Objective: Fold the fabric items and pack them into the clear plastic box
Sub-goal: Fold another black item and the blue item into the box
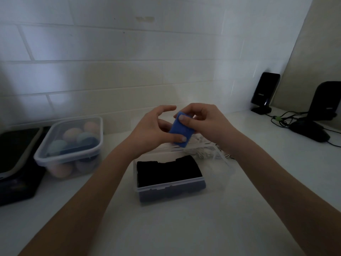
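Blue folded fabric [181,131], a small tight rectangle, is held up in the air between both hands, a bit above and behind the clear plastic box [170,189]. The right hand [204,120] pinches it near the top, thumb flat on the front face and the other fingers curled in behind it. The left hand [155,130] has its thumb pressed on the lower edge of the blue piece, while its other fingers are spread and arched loosely above, not really touching anything as far as I can see. The box sits open on the white counter [166,228], just below the hands, and already has dark folded fabric [168,169] lying flat inside, filling most of it. Right behind the box there's some white crinkly stuff [201,145], partly hidden by the right wrist, can't tell what it is exactly. Over on the left is a lidded container [71,145] full of pastel balls, well apart from the box, and beside that at the frame's edge a dark flat device [16,163]. Far right, against the tiled wall [110,61], two black speakers [264,93] stand with a tangle of cables [284,120] between and in front of them. The lighting is pretty dim overall.
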`<control>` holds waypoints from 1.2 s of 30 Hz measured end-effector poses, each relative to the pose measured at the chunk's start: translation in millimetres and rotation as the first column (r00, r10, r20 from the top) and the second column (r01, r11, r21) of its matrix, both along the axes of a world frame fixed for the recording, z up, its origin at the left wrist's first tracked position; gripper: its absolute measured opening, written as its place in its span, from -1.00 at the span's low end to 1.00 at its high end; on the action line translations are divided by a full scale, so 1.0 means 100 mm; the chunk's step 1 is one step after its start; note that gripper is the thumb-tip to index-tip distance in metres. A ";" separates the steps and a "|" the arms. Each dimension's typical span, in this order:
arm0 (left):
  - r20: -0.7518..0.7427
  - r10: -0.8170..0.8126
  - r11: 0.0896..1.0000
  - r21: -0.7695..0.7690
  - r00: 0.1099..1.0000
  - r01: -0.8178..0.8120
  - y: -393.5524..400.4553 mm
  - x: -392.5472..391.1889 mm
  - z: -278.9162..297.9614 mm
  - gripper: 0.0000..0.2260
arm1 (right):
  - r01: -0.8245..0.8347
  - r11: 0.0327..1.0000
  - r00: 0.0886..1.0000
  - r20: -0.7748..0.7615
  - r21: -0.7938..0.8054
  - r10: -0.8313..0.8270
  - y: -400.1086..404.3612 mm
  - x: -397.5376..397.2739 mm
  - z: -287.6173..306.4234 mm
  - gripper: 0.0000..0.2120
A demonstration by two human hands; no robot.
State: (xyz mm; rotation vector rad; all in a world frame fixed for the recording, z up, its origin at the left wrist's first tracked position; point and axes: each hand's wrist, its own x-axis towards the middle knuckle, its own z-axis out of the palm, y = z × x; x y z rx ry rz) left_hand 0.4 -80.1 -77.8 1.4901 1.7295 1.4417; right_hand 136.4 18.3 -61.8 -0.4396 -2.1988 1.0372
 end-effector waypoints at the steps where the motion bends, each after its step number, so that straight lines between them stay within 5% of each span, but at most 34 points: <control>1: -0.012 0.002 1.000 0.008 1.000 -0.002 0.00 0.00 0.00 -0.28 | -0.015 0.999 1.000 -0.006 -0.042 0.014 0.00 0.01 0.01 -0.87; 6: -0.037 -0.021 0.986 0.164 0.999 0.027 -0.02 0.05 0.05 -0.31 | -0.053 0.929 0.998 -0.041 -0.366 0.041 0.01 0.08 0.11 -0.72; 10: -0.089 -0.058 0.966 0.247 0.994 0.078 -0.01 0.11 0.05 -0.48 | -0.020 0.913 0.976 0.189 -0.407 0.106 0.10 0.17 0.17 -0.68; 13: -0.146 -0.029 0.952 0.298 0.989 0.072 0.04 0.09 0.02 -0.54 | -0.097 0.833 0.895 0.318 -0.545 0.312 0.10 0.26 0.20 -0.50; 20: -0.250 -0.076 0.935 0.317 0.965 0.156 0.04 0.17 -0.01 -0.59 | -0.213 0.701 0.880 0.178 -0.680 0.440 0.20 0.35 0.24 -0.63; 27: -0.216 -0.218 0.950 0.175 0.952 0.257 0.00 0.23 -0.05 -0.65 | -0.095 0.841 0.877 0.355 -0.533 0.324 0.27 0.43 0.25 -0.69; 31: -0.166 -0.214 0.961 0.141 0.963 0.238 -0.02 0.22 -0.04 -0.73 | -0.005 0.969 0.838 0.528 -0.246 0.139 0.18 0.54 0.25 -0.87; 36: -0.126 -0.279 0.959 0.018 0.952 0.283 -0.07 0.33 0.00 -0.70 | 0.025 0.999 0.858 0.513 0.022 -0.032 -0.02 0.64 0.06 -0.91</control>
